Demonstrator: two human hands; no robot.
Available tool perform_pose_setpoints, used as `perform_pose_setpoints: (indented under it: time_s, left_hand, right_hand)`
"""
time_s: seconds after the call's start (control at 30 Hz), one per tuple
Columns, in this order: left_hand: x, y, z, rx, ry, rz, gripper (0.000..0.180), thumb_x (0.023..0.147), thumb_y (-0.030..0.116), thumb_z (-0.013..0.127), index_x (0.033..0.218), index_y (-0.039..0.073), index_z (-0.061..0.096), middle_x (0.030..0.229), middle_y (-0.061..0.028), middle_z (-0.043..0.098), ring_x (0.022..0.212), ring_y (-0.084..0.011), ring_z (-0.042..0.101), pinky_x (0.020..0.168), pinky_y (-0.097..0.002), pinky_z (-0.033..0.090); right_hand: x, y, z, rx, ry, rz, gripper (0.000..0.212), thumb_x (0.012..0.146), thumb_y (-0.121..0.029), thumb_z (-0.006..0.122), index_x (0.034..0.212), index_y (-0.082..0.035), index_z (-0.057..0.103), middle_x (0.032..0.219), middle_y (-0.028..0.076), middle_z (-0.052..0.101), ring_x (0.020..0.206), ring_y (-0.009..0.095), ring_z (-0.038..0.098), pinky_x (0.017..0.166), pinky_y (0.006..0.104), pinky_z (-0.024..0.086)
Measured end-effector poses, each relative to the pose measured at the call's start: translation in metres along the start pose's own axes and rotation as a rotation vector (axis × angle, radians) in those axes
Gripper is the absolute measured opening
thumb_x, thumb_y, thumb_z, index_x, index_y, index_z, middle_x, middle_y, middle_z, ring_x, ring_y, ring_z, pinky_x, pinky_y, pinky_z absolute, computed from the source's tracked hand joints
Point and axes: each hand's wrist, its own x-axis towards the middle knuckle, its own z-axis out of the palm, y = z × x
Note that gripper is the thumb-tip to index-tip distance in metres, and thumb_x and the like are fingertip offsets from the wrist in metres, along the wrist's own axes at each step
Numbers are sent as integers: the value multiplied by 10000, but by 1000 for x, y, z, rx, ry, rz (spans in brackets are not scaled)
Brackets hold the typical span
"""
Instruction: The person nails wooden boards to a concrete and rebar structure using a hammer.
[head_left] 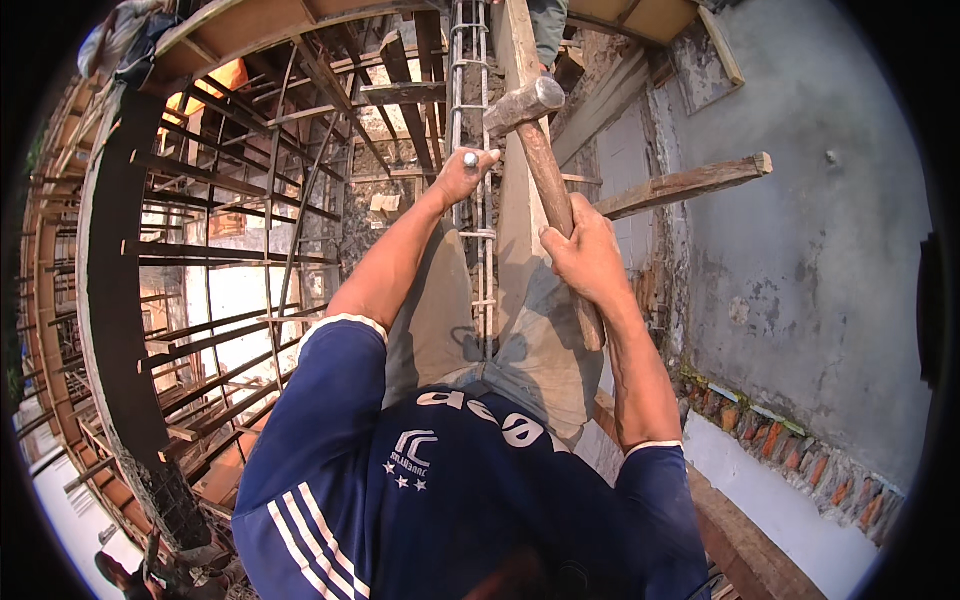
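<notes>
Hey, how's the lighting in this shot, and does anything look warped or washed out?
In the head view, strong sun throws dark shadows onto the trousers, and a white patch at left looks washed out; same head view, the long dark panel at left bows, likely from the fisheye, black fills the corners, and the hammer looks fairly sharp.

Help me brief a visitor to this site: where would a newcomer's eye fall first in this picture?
Probably on the hammer, slanting just right of centre in the right hand, with the left hand gripping a round-ended metal piece nearby. Next would come the narrow steel bar cage running up the middle, then the crisscross of wooden struts on the left, opposite the broad grey surface on the right.
</notes>
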Motion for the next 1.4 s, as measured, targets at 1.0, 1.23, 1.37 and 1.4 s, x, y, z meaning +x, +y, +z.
perform_pose_setpoints:
  time_s: [1.0,1.23,1.37,1.4]
  left_hand:
    - [9,-24,8,61,112,316,318,917,294,646,951,-21,674,702,-85,659,719,-110,580,717,-318,507]
    - [-48,8,-19,-143,-109,-24,311,885,289,729,802,84,511,794,7,522,747,-89,467,691,-262,403]
    - [-43,47,-18,-467,105,182,474,875,506,672,754,70,529,698,12,462,658,-95,445,608,-272,399]
    - [-36,54,-23,-449,67,156,501,900,534,618,718,75,530,644,12,449,587,-105,430,571,-269,395]
  right_hand:
    - [3,44,45,-335,-66,46,305,808,-111,628,1030,48,492,839,310,627,799,519,601,694,500,504]
    - [-71,91,19,279,-151,448,287,840,-105,587,1076,38,509,681,128,594,490,209,587,479,352,495]
    - [-106,106,17,549,14,604,190,860,-64,580,1022,3,507,660,50,552,444,113,536,395,284,448]
    - [-105,110,19,595,44,626,172,863,-60,584,1004,-8,502,656,41,543,449,117,535,395,284,446]
